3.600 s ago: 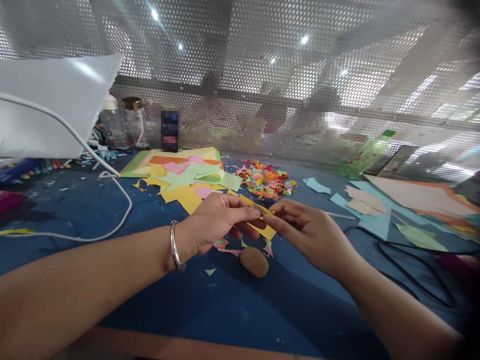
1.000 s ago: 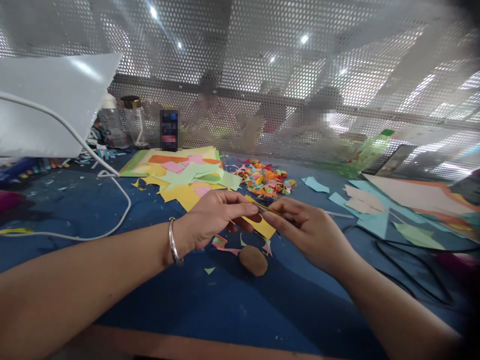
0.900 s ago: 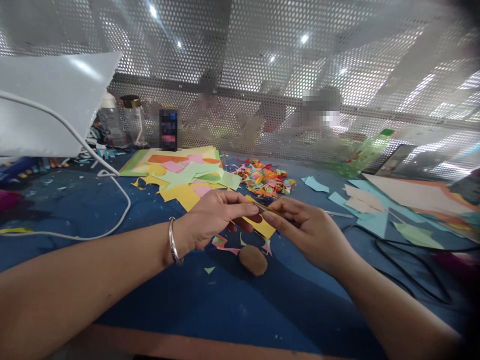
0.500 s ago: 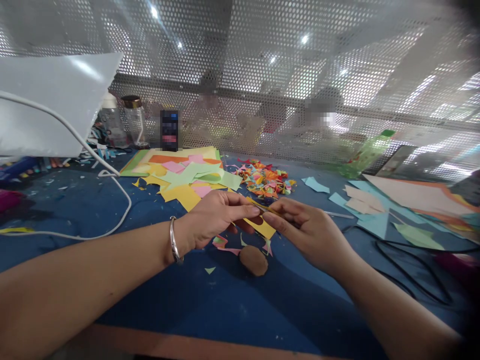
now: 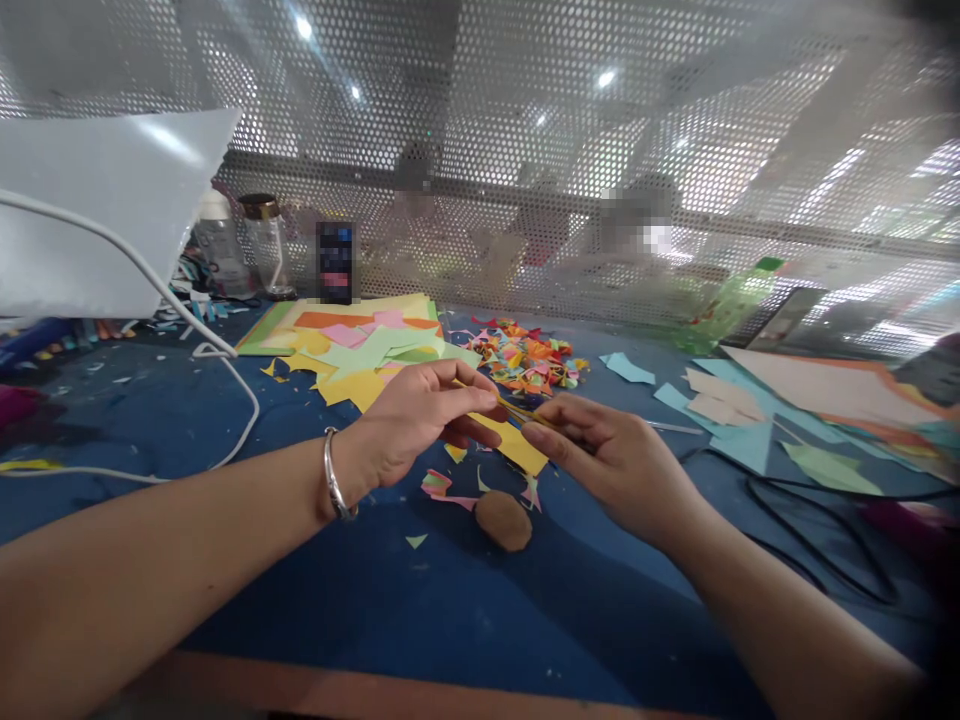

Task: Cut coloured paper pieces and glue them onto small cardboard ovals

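My left hand (image 5: 431,410), with a silver bangle at the wrist, has its thumb and index finger pinched at one end of a narrow yellow paper strip (image 5: 517,409). Its lower fingers are curled loosely. At the other end, my right hand (image 5: 600,445) has thumb and fingers closed on the strip; what lies inside that grip is hidden. Both hands are raised above the blue table (image 5: 420,620). Below them lies a larger yellow paper piece (image 5: 517,447). Nearer to me is a roundish brown piece (image 5: 504,521), with pink and green paper scraps (image 5: 439,485) beside it.
Behind my hands lie coloured paper sheets (image 5: 352,350) and a heap of small paper bits (image 5: 536,358). A white cable (image 5: 244,380) runs at left, a black cable (image 5: 795,520) at right. More paper (image 5: 832,385) lies right. Bottles (image 5: 266,245) stand before a perforated screen (image 5: 510,90).
My left hand has moved slightly up and left, away from my right hand, so more of the yellow strip shows between them. A small yellow scrap now shows below my left fingers.
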### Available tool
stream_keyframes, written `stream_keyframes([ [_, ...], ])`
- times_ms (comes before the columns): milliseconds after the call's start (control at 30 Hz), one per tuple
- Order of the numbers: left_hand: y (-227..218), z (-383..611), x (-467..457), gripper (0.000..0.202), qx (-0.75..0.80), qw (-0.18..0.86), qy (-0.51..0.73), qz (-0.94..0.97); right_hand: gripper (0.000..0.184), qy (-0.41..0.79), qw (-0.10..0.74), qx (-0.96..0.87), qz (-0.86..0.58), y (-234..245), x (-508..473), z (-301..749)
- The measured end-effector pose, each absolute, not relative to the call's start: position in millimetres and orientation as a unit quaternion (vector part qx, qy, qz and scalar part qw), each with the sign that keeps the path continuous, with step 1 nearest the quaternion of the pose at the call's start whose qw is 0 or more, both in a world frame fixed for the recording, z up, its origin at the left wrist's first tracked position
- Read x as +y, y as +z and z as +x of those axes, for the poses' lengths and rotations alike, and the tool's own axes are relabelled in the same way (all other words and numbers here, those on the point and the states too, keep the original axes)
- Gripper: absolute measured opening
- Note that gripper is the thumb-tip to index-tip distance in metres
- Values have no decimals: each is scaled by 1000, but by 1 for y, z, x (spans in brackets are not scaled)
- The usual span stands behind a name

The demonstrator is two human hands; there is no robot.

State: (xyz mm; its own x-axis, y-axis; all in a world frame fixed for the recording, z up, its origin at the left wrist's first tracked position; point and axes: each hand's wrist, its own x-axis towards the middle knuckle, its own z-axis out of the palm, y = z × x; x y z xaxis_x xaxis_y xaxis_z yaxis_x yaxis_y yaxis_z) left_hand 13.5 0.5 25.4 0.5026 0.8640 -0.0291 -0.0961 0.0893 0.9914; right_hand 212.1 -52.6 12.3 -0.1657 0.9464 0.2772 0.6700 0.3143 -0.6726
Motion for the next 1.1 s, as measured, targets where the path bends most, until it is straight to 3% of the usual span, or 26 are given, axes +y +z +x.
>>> stream_keyframes([
  [1100, 20, 18, -6, 10, 339, 702, 376, 500, 41, 153, 324, -758, -545, 12, -52, 216],
])
